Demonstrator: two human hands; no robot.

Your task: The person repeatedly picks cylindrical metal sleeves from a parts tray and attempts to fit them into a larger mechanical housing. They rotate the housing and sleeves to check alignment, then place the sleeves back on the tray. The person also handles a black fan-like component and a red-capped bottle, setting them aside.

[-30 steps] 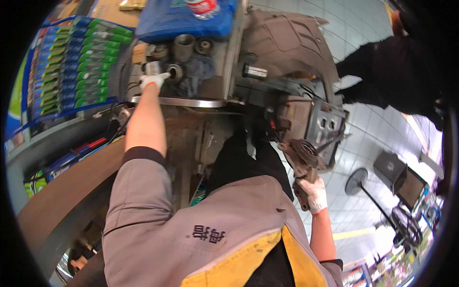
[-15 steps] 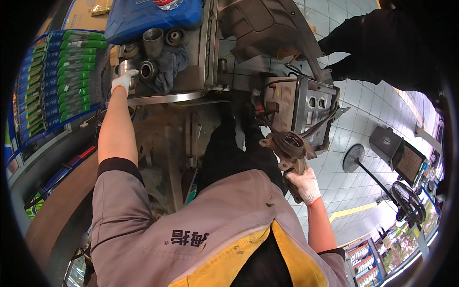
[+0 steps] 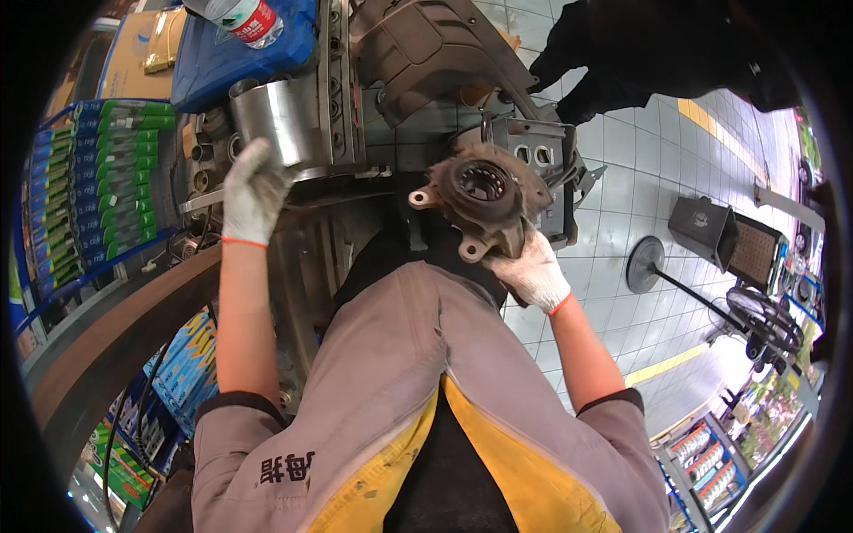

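Note:
My left hand (image 3: 252, 191), in a white glove with an orange cuff, grips a shiny metal sleeve (image 3: 274, 120) by its near end and holds it up in front of the bench. With my right hand (image 3: 529, 268), gloved the same way, I hold a rusty steering knuckle (image 3: 498, 200) by its lower side. The knuckle's round bearing opening faces up toward me, and its lugs stick out to the left and below. The sleeve and the knuckle are apart. My right fingertips are partly hidden beneath the knuckle.
The metal bench (image 3: 342, 133) carries a blue case (image 3: 200, 75) with a plastic bottle (image 3: 253, 22) on it. Boxed parts fill a rack (image 3: 107, 178) at left. A grey machine (image 3: 546, 142) stands behind the knuckle. Someone in dark clothing (image 3: 657, 53) is at the far right, beyond a floor fan (image 3: 762, 318).
My left hand has lifted the metal sleeve off the bench and brought it nearer. My right hand has raised the knuckle up and leftward, turning its opening more toward me.

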